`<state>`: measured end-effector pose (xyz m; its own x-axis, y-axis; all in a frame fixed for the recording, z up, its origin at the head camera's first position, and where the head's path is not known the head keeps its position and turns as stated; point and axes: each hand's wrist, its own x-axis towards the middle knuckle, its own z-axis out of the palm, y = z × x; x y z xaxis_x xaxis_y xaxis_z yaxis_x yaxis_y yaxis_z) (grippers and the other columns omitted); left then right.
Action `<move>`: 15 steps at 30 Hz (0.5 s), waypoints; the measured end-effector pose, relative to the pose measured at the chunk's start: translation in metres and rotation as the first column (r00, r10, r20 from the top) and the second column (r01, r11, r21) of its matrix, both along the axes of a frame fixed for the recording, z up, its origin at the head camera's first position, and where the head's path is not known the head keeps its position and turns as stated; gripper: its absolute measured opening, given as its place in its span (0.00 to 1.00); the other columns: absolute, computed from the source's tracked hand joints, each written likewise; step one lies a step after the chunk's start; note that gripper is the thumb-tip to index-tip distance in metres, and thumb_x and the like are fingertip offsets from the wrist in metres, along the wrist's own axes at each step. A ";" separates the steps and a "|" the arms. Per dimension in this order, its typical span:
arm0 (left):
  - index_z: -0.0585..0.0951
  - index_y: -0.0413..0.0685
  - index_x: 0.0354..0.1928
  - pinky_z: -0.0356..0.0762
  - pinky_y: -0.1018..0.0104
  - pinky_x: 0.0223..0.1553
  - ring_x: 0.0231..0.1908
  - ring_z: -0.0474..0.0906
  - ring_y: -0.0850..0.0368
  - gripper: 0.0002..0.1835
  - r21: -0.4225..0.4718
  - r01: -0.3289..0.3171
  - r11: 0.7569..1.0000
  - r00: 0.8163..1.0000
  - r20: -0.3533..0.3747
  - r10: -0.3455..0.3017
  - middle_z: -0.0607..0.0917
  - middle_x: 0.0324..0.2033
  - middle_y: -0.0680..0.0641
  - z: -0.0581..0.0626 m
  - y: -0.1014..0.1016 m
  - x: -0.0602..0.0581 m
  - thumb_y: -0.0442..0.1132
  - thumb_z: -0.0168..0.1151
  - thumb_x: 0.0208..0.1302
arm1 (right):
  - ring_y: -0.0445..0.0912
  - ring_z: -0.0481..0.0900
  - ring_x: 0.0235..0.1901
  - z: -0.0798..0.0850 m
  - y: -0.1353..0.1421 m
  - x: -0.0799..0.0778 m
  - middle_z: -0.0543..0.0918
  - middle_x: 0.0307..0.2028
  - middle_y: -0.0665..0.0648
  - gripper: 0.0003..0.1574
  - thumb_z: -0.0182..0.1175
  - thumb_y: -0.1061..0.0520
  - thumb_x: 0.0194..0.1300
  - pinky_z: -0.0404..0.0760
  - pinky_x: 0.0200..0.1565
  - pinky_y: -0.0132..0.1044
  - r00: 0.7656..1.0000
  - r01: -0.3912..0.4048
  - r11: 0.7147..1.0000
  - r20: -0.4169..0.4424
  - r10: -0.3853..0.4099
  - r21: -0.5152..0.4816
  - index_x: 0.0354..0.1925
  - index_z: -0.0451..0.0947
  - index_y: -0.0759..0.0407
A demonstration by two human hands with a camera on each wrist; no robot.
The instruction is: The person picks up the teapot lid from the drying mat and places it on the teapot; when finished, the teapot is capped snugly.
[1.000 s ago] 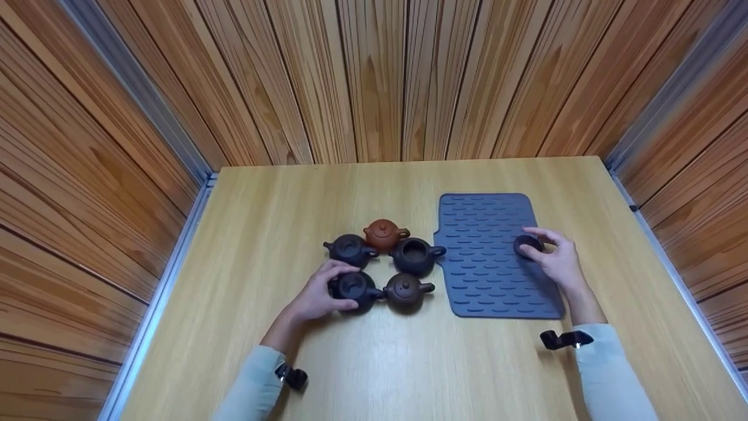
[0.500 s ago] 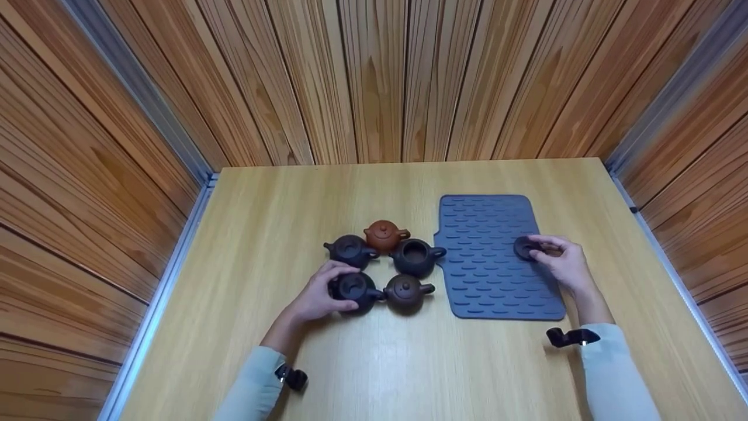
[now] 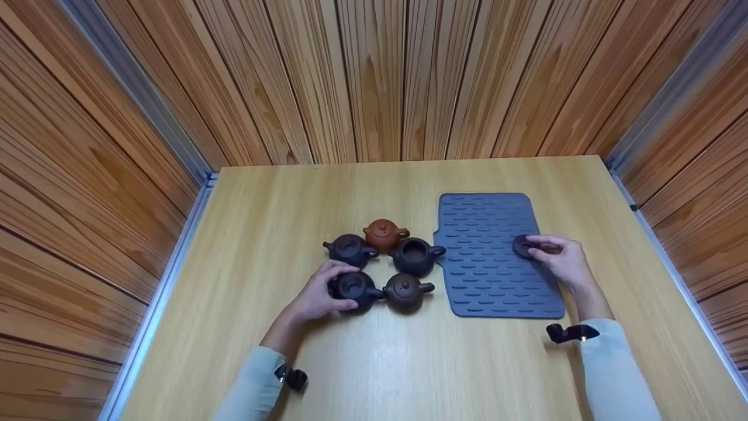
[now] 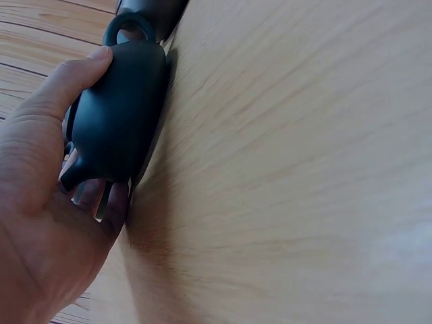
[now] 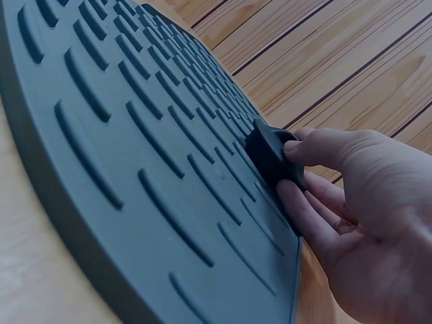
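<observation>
My left hand grips a black lidded teapot from its left side, thumb in front and fingers behind. In the left wrist view the curled hand wraps the spout end of this teapot, its loop handle pointing away. My right hand pinches a dark round teapot lid over the right part of a grey ridged mat. Close up, thumb and fingers of the right hand hold the lid right at the mat's surface. A black teapot stands lidless, its opening showing.
A reddish-brown teapot, another black teapot and a brown teapot form a close ring with the lidless and gripped ones. All stand on the light wooden table, left of the mat. Wood-panelled walls enclose the table.
The right hand has turned the lid from tilted to flat on the mat and shifted slightly to the right. The left hand and the teapots have stayed in place.
</observation>
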<state>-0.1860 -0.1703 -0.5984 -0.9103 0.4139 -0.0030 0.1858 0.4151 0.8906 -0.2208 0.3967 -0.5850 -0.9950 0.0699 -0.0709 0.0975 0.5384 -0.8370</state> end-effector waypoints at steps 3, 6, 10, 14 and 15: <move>0.86 0.50 0.71 0.61 0.38 0.81 0.75 0.74 0.38 0.37 0.010 0.001 1.000 1.000 -0.011 -0.001 0.80 0.70 0.39 0.001 -0.001 0.001 0.39 0.88 0.57 | 0.33 0.76 0.55 0.000 0.001 -0.001 0.78 0.70 0.68 0.29 0.72 0.55 0.79 0.77 0.51 0.15 0.999 -0.038 0.999 -0.005 0.038 0.015 0.72 0.84 0.65; 0.86 0.48 0.70 0.62 0.41 0.81 0.74 0.75 0.38 0.38 0.020 0.007 1.000 1.000 -0.026 -0.006 0.81 0.69 0.38 0.001 -0.001 0.001 0.38 0.89 0.56 | 0.36 0.76 0.55 0.001 0.002 -0.002 0.79 0.70 0.71 0.31 0.74 0.56 0.77 0.75 0.50 0.16 0.997 -0.079 0.996 -0.014 0.080 0.041 0.72 0.83 0.66; 0.86 0.48 0.70 0.62 0.42 0.80 0.73 0.75 0.39 0.37 0.021 0.006 1.000 1.000 -0.028 -0.006 0.81 0.69 0.38 0.001 0.000 0.000 0.38 0.89 0.56 | 0.42 0.75 0.55 0.004 0.003 -0.003 0.78 0.71 0.73 0.33 0.74 0.58 0.76 0.75 0.49 0.19 0.992 -0.125 0.990 0.007 0.125 0.061 0.74 0.81 0.66; 0.86 0.49 0.70 0.62 0.40 0.81 0.73 0.75 0.39 0.37 0.012 0.003 1.000 1.000 -0.020 -0.003 0.81 0.69 0.38 0.001 0.001 0.001 0.38 0.89 0.57 | 0.47 0.74 0.56 0.006 0.003 -0.002 0.76 0.72 0.74 0.33 0.72 0.59 0.78 0.77 0.48 0.21 0.988 -0.150 0.987 0.037 0.148 0.050 0.76 0.79 0.65; 0.86 0.50 0.70 0.62 0.39 0.81 0.73 0.75 0.38 0.37 0.010 0.003 1.000 1.000 -0.019 -0.003 0.81 0.69 0.38 0.001 0.001 0.001 0.39 0.88 0.57 | 0.47 0.74 0.56 0.006 0.003 -0.002 0.77 0.72 0.74 0.33 0.72 0.59 0.78 0.77 0.47 0.22 0.988 -0.152 0.987 0.038 0.150 0.049 0.76 0.79 0.65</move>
